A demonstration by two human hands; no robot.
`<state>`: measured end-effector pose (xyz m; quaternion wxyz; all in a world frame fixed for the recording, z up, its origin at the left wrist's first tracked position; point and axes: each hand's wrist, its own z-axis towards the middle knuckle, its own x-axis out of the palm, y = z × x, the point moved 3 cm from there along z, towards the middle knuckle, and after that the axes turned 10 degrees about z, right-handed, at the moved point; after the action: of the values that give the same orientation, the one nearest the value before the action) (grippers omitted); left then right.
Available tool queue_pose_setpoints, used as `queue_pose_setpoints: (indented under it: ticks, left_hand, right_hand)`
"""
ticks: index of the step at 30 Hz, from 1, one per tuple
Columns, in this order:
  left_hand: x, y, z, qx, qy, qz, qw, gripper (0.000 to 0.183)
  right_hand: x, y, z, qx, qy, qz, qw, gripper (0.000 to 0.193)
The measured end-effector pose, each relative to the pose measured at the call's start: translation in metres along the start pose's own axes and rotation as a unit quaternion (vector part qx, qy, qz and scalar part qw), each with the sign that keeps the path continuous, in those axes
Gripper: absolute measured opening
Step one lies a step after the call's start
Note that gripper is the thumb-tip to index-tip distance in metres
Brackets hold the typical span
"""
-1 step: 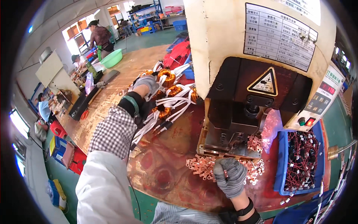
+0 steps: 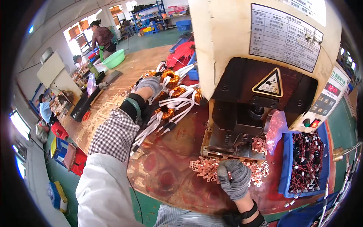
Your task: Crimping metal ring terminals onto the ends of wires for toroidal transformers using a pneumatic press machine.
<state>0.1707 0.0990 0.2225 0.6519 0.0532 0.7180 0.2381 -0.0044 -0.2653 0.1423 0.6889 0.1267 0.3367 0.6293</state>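
Observation:
My left hand (image 2: 150, 84), in a grey knit glove, rests on a pile of copper-wound ring coils with white leads. Its fingertips are hidden among them, so I cannot tell its grip. One ring coil (image 2: 170, 78) lies just right of that hand, another coil (image 2: 165, 112) nearer to me. White leads (image 2: 145, 133) with dark sleeves and bare copper ends trail toward me. My right hand (image 2: 234, 179), gloved too, is curled over a heap of copper lug terminals (image 2: 206, 168); what its closed fingers hold is hidden. Beyond it stands the press machine's dark metal die area (image 2: 234, 136).
More lugs (image 2: 259, 144) sit on the press beside a pink plastic bag (image 2: 275, 130). A blue bin (image 2: 284, 170) of red and black wired parts stands at the right. Behind the coils are red wires (image 2: 180, 55). A green basin (image 2: 113, 59) and co-workers are farther off.

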Motion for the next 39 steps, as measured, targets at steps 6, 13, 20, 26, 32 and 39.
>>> queue_pose_setpoints:
  ticks: [6, 13, 20, 26, 32, 39]
  left_hand:
    - [0.001, -0.045, -0.025, 0.106, -0.022, 0.180, 0.978, 0.029]
    - [0.014, -0.030, -0.001, 0.117, -0.029, 0.141, 0.983, 0.027]
    - [0.007, -0.015, 0.029, -0.070, -0.030, -0.432, 0.898, 0.051]
    - [0.051, 0.001, 0.088, -0.008, -0.133, -0.574, 0.808, 0.096]
    - [0.004, 0.014, -0.030, -0.019, -0.257, -0.684, 0.682, 0.085]
    - [-0.009, 0.056, -0.141, -0.029, -0.493, -0.712, 0.499, 0.051]
  right_hand:
    - [-0.001, 0.007, 0.004, 0.028, -0.001, 0.015, 0.999, 0.008]
    - [0.003, 0.006, 0.001, 0.017, -0.014, 0.000, 1.000, 0.008]
    - [-0.001, 0.001, 0.003, 0.015, 0.004, -0.016, 1.000, 0.009]
    - [-0.002, 0.002, 0.003, 0.022, 0.006, 0.002, 1.000, 0.010]
    - [-0.007, 0.008, 0.002, 0.018, 0.014, 0.014, 1.000, 0.012]
    - [-0.005, 0.009, 0.001, 0.001, -0.003, 0.016, 1.000, 0.012]
